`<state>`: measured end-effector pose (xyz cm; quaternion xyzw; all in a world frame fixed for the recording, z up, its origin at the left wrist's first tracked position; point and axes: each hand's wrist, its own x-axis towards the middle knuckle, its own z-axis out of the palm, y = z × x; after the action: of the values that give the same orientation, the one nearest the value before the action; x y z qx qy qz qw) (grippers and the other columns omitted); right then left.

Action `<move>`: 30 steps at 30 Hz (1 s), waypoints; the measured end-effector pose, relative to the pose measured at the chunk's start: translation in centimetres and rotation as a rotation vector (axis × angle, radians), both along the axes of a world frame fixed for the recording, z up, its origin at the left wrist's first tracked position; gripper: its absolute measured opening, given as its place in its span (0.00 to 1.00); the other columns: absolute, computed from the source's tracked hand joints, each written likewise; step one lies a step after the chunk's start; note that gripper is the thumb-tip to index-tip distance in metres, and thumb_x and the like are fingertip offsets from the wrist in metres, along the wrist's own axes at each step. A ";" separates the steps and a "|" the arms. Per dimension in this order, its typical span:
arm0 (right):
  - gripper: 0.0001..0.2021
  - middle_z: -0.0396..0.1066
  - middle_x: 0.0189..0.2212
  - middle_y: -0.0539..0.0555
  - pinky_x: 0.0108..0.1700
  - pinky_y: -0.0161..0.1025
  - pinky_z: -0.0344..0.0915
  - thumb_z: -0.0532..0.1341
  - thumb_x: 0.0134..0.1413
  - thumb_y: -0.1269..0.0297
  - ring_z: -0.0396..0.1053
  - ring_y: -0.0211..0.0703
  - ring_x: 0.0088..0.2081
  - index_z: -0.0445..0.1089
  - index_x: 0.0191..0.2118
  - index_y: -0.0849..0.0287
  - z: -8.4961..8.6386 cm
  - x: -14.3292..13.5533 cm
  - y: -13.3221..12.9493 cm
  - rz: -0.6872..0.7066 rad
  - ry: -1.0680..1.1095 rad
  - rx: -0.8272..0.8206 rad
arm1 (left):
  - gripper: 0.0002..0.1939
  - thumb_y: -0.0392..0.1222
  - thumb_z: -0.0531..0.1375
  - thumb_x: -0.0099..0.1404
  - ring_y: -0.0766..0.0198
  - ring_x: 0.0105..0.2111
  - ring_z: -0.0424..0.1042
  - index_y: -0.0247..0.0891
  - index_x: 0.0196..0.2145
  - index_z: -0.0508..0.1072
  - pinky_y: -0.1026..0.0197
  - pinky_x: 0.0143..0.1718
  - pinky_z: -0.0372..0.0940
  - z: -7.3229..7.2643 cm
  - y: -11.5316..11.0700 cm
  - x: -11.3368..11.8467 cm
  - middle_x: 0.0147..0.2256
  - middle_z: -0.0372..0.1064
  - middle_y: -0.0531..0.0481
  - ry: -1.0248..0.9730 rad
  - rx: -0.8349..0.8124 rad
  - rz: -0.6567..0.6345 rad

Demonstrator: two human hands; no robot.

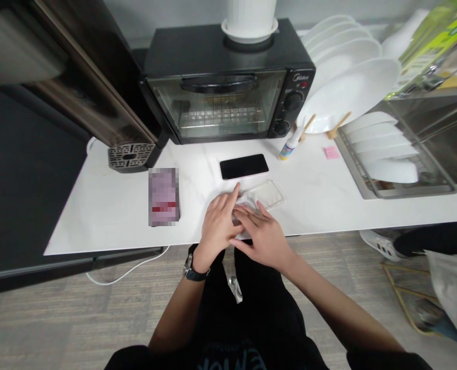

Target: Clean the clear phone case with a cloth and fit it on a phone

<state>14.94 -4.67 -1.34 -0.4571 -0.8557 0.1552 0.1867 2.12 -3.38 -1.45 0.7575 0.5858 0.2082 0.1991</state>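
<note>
My left hand (219, 221), with a watch on the wrist, lies at the counter's front edge, its fingers stretched out. My right hand (266, 237) meets it from the right, fingers extended and partly overlapping the left hand, thumb apart. Crumpled, pale, see-through material (249, 199) shows at the fingertips; what lies beneath the hands is mostly hidden. Just beyond them is a clear phone case (270, 194), partly covered by that material and the right fingers. Behind the case a phone (244, 167) rests flat, its dark screen up.
A pixelated purple item (164, 198) lies left. Behind are a black toaster oven (228, 56), a machine with a drip tray (131, 155), a small spray bottle (288, 148) and white plates (353, 95). Pink notes (331, 152) lie near the sink rack (413, 196). Someone's shoe (380, 245) shows right.
</note>
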 end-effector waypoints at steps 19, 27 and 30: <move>0.25 0.52 0.47 0.48 0.53 0.47 0.39 0.49 0.41 0.51 0.45 0.42 0.50 0.48 0.48 0.51 -0.5 0.9 0.7 0.040 0.019 0.010 | 0.39 0.46 0.53 0.49 0.58 0.44 0.54 0.46 0.51 0.30 0.55 0.45 0.50 0.0 0.0 -0.1 0.44 0.54 0.53 -0.050 0.010 -0.012; 0.18 0.54 0.46 0.46 0.53 0.49 0.35 0.45 0.48 0.60 0.48 0.40 0.49 0.49 0.47 0.50 0.0 5.5 0.8 -0.175 -0.139 0.046 | 0.44 0.51 0.55 0.45 0.57 0.44 0.53 0.46 0.51 0.28 0.56 0.47 0.47 -0.1 0.1 0.0 0.44 0.55 0.53 -0.046 0.012 0.002; 0.21 0.50 0.48 0.50 0.52 0.49 0.35 0.46 0.46 0.57 0.44 0.42 0.50 0.47 0.49 0.55 -0.3 4.4 1.4 -0.240 -0.147 0.086 | 0.42 0.50 0.54 0.46 0.58 0.45 0.52 0.47 0.51 0.29 0.56 0.48 0.46 0.0 0.2 0.0 0.45 0.54 0.55 -0.047 0.019 -0.015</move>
<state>19.29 -3.22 -1.66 -0.5577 -0.8121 0.0613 0.1602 2.13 -3.18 -1.50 0.7586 0.5734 0.2300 0.2072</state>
